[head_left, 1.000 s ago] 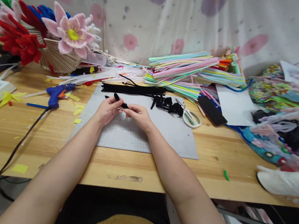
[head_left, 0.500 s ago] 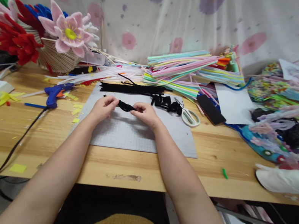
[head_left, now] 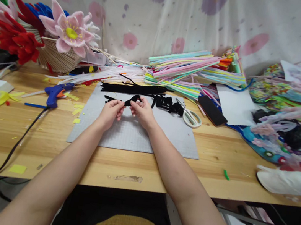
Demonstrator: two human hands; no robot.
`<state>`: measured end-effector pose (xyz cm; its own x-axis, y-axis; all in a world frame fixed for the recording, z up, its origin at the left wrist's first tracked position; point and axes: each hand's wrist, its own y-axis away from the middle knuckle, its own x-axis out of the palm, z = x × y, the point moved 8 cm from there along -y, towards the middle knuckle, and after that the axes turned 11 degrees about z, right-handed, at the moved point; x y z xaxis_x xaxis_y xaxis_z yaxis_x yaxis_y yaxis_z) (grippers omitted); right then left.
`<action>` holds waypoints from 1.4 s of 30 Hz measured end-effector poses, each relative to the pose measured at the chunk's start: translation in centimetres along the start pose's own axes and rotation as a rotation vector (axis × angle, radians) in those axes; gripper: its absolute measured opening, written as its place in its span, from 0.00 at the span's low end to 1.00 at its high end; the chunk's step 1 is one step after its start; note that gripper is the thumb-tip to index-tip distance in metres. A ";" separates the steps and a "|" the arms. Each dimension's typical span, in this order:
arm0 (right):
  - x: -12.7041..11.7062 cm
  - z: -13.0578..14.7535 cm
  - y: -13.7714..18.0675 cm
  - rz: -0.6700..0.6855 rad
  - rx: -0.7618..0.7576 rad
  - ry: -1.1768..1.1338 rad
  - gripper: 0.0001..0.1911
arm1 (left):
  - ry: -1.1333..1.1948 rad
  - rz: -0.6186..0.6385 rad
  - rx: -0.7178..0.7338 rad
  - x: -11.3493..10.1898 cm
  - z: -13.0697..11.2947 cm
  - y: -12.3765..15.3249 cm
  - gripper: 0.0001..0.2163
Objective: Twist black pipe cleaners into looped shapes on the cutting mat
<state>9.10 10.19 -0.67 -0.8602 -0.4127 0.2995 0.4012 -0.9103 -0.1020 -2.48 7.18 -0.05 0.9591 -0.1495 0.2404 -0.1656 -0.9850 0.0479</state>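
Note:
Black pipe cleaners, bent into a loop, are pinched between my two hands above the grey cutting mat. My left hand is closed on the left part, and loose black ends stick out past it to the left. My right hand grips the looped part, close beside the left. Just behind my hands lies a bundle of straight black pipe cleaners. Curled black pieces sit to the right, next to scissors with pale handles.
A blue glue gun with its cord lies left among yellow scraps. Pastel pipe cleaners are piled at the back, with a dark phone nearby. Pipe-cleaner flowers stand back left. A white object lies at right.
My hands have drawn closer together, the left moving right and slightly nearer me. The black pipe cleaners now bend up into a loop, with their ends pointing left.

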 end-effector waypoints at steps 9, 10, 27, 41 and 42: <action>-1.6 -0.7 0.3 -0.242 0.022 -0.118 0.24 | -0.219 -0.045 0.117 0.1 -0.4 0.2 0.10; -1.1 -1.1 0.2 -0.193 0.071 -0.137 0.21 | -0.236 -0.060 0.120 0.0 -0.4 0.2 0.09; 3.9 -3.1 1.1 0.034 0.426 -0.608 0.10 | -0.412 -0.105 0.353 1.8 -2.5 1.6 0.07; 1.0 -0.9 0.5 -0.028 0.192 -0.243 0.16 | -0.238 0.010 0.183 -0.8 -1.2 -0.2 0.11; 1.1 -0.8 0.5 -0.025 0.170 -0.218 0.15 | -0.266 -0.006 0.175 -1.0 -1.2 -0.2 0.11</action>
<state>8.16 9.23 -1.14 -0.7900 -0.3570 0.4985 0.4436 -0.8940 0.0627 -3.66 7.62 0.87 0.9901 -0.1384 -0.0221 -0.1401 -0.9822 -0.1248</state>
